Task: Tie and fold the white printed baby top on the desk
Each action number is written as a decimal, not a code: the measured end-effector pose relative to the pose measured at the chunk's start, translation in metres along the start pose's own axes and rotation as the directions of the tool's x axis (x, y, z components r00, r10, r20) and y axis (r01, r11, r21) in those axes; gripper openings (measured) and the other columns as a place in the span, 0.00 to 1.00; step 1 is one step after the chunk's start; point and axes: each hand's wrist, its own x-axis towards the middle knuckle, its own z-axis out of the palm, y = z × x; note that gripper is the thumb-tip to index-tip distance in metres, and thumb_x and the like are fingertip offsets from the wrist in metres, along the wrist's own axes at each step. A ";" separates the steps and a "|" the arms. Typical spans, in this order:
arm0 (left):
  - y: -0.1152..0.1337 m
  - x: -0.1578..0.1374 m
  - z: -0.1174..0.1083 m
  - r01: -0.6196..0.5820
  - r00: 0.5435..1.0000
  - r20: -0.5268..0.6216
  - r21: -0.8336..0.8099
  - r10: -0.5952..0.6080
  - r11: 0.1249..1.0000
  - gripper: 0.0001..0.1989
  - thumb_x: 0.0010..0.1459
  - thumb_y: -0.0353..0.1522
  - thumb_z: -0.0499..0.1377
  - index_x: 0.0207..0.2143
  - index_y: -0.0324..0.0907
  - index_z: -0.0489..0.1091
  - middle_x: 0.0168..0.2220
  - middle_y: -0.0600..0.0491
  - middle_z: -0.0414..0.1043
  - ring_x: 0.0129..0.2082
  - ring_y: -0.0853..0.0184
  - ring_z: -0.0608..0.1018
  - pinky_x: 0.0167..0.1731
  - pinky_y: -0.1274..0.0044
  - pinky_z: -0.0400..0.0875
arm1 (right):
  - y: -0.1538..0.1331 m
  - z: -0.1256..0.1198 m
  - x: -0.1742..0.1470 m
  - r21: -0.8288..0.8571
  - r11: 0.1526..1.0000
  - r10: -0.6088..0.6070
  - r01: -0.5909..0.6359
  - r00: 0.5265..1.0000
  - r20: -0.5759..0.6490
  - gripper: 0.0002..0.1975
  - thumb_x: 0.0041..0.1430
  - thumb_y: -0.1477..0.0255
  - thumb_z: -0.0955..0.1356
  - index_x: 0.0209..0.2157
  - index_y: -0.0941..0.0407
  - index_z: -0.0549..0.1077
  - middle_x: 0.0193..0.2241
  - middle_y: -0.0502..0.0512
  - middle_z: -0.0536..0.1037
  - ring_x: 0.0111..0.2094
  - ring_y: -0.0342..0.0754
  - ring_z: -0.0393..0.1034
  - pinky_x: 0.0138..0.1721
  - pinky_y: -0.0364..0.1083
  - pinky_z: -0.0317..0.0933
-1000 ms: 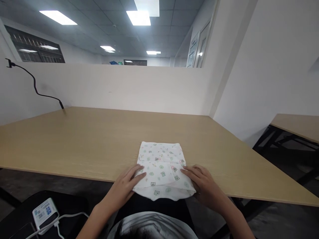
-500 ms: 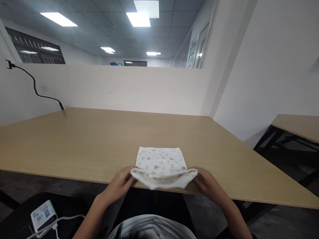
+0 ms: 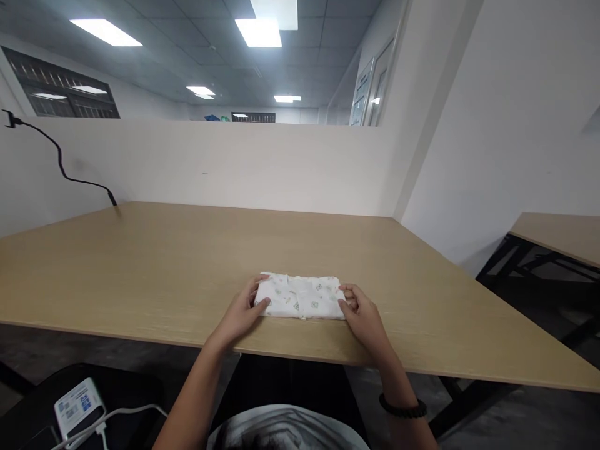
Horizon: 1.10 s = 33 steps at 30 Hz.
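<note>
A folded white garment (image 3: 301, 297) with small printed figures lies flat on the wooden table (image 3: 290, 244), close to its front edge. A seam-like line runs down the middle of its top layer. At its left end, my left hand (image 3: 242, 312) holds the edge, the thumb on top and a fingertip at the far corner. My right hand (image 3: 364, 314) grips the opposite end, with its thumb at the near right edge and its fingers curled at the side. The garment's lower layers are hidden.
A black flexible holder arm (image 3: 70, 178) rises at the table's far left. On a dark seat lower left sits a white device (image 3: 79, 406) with a white cable (image 3: 126, 411). A low partition (image 3: 262, 169) borders the table's back, and another table (image 3: 557, 237) stands right.
The raised near part of the garment has been folded forward onto the rest, making a narrower strip. Both hands moved away from my body and now rest at its two ends.
</note>
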 end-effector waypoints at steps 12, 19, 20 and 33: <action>0.000 0.011 0.000 0.089 0.993 -0.108 0.413 -0.048 0.906 0.25 0.55 0.32 0.55 0.55 0.36 0.70 0.41 0.47 0.73 0.33 0.65 0.72 0.39 0.74 0.68 | 0.011 0.008 0.001 -0.259 0.963 -0.081 0.071 0.996 -0.029 0.17 0.61 0.68 0.60 0.45 0.60 0.74 0.44 0.61 0.77 0.43 0.53 0.71 0.50 0.52 0.63; -0.005 0.002 -0.002 0.090 0.988 -0.155 0.482 -0.016 0.871 0.22 0.55 0.30 0.54 0.50 0.34 0.73 0.41 0.44 0.71 0.39 0.62 0.73 0.49 0.69 0.69 | 0.014 0.008 -0.003 -0.268 0.953 -0.137 0.138 0.990 0.020 0.19 0.64 0.71 0.58 0.50 0.61 0.73 0.47 0.64 0.75 0.50 0.54 0.68 0.55 0.53 0.61; -0.008 0.001 -0.002 0.082 0.986 -0.166 0.460 -0.005 0.884 0.21 0.55 0.30 0.54 0.50 0.34 0.74 0.41 0.45 0.70 0.39 0.63 0.73 0.49 0.70 0.69 | 0.015 0.008 -0.003 -0.246 0.958 -0.147 0.145 0.989 0.013 0.19 0.64 0.71 0.58 0.50 0.60 0.73 0.47 0.63 0.75 0.49 0.54 0.69 0.54 0.53 0.62; 0.001 -0.005 0.011 0.134 0.944 -0.296 0.746 0.144 0.652 0.20 0.64 0.34 0.50 0.53 0.33 0.69 0.61 0.33 0.58 0.63 0.46 0.61 0.61 0.51 0.59 | -0.005 0.014 -0.010 -0.455 0.886 -0.107 0.090 0.994 -0.013 0.22 0.71 0.68 0.56 0.52 0.65 0.73 0.48 0.71 0.72 0.52 0.60 0.65 0.58 0.58 0.57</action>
